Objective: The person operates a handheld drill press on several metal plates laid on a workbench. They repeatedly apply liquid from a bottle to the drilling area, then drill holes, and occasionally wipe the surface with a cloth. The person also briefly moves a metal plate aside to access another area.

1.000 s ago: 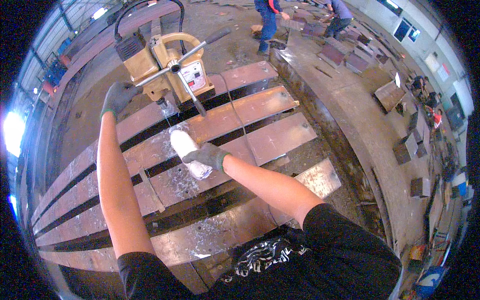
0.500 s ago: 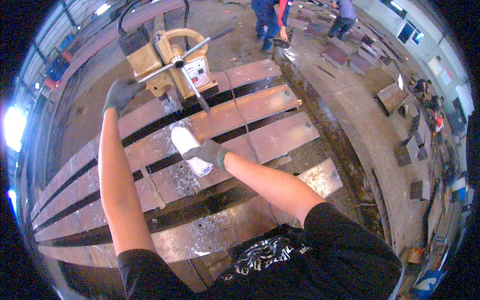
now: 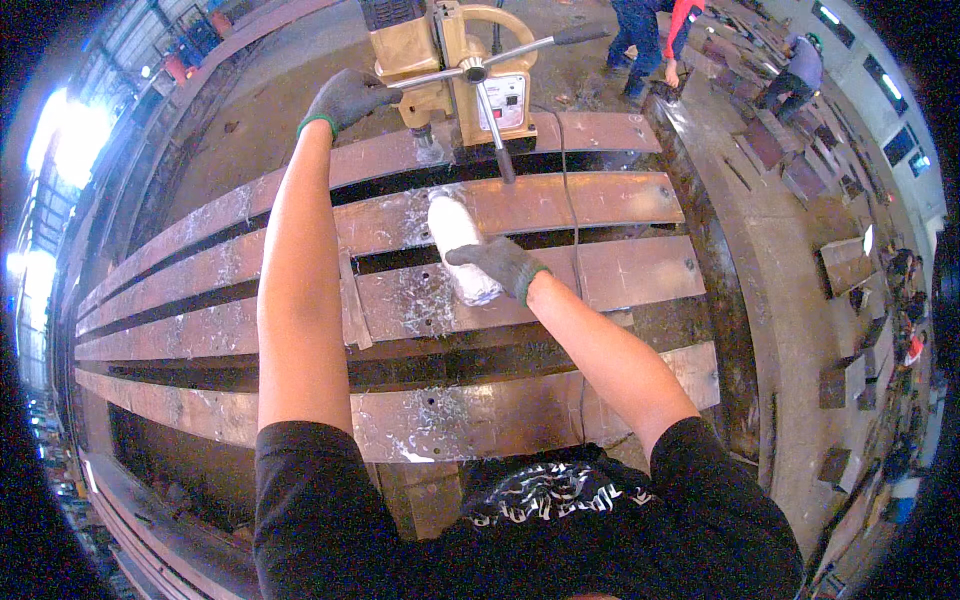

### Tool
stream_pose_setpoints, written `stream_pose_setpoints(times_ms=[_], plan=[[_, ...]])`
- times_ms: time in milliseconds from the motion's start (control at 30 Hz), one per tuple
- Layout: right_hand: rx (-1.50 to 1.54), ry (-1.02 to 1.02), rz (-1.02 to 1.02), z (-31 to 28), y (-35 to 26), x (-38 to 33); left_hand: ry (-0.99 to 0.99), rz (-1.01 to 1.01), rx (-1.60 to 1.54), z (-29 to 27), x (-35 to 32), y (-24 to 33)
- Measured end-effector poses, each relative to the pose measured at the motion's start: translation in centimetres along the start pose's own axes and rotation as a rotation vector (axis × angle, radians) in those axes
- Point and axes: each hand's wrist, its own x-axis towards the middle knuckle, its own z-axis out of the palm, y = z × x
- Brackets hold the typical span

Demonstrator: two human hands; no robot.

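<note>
My left hand [image 3: 350, 98], in a dark grey glove, is closed round the left end of a feed lever [image 3: 438, 77] on a tan magnetic drill [image 3: 408, 50]. The drill stands on the farthest of several long steel plates [image 3: 610, 132], its bit [image 3: 425, 138] pointing down at that plate among pale shavings. My right hand [image 3: 505, 268], gloved alike, is wrapped round a white plastic bottle [image 3: 452, 222]. The bottle is held tilted above the middle plates, its narrower end toward the drill. Drilled holes and curly metal shavings [image 3: 430, 300] mark the plates below.
A black cable [image 3: 568, 200] runs across the plates right of the drill. A thin strip [image 3: 354, 300] bridges two plates, with dark gaps between them. Two people [image 3: 640, 45] [image 3: 797, 72] bend over at the far right, near scattered steel pieces [image 3: 848, 265] on the floor.
The view has shifted and turned, so the drill, plates and both hands sit farther right and higher. My left hand stays at the lever; my right still holds the bottle.
</note>
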Motion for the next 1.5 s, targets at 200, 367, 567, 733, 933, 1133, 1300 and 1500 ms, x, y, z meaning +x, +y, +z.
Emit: stream_pose_setpoints(times_ms=[200, 367, 567, 733, 933, 1133, 1300, 1500], plan=[[0.105, 0.014, 0.025, 0.0, -0.8, -1.2, -0.038, -0.030, 0.056, -1.0, -0.5, 2.3], [0.187, 0.028, 0.077, 0.5, -0.2, -0.7, 0.067, 0.059, 0.034, -0.3, -0.6, 0.9], [-0.136, 0.087, 0.021, -0.1, -0.4, -0.6, -0.052, -0.030, -0.025, -0.5, -0.7, 1.1], [-0.073, 0.059, 0.082, -0.6, 0.4, -0.1, 0.001, 0.002, -0.009, -0.9, -1.5, 2.5], [-0.058, 0.077, 0.070, -0.5, 2.2, 1.9, -0.046, -0.013, -0.038, -1.2, -1.2, 2.7], [0.025, 0.061, 0.028, -0.3, 0.2, -0.7, -0.008, -0.008, -0.046, -1.1, -1.9, 2.3], [-0.059, 0.047, 0.075, -0.9, 1.4, 0.5, -0.022, -0.029, -0.130, -1.0, -1.9, 2.9], [0.040, 0.098, -0.021, -0.3, 1.4, 0.4, -0.025, 0.001, -0.135, -0.5, -1.6, 3.1]])
